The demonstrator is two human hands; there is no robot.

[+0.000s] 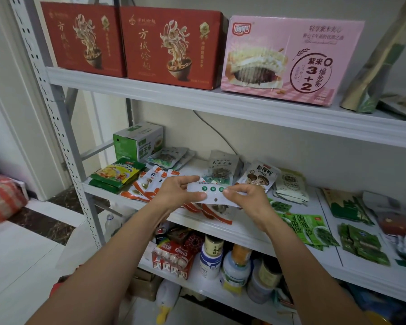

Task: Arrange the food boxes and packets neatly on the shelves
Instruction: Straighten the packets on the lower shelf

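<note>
**Both hands hold one packet at the centre of the frame, over the middle shelf**

The left hand and right hand each pinch one end of a flat white plastic packet with green dots. Its long axis runs left to right between them, just above the white metal shelf. The loose orange-and-white sachets lie below and to the left, nearer the left hand.

Both bare forearms reach forward and upward, close together. The left hand and the right hand each pinch one end of a flat white plastic packet.
</note>
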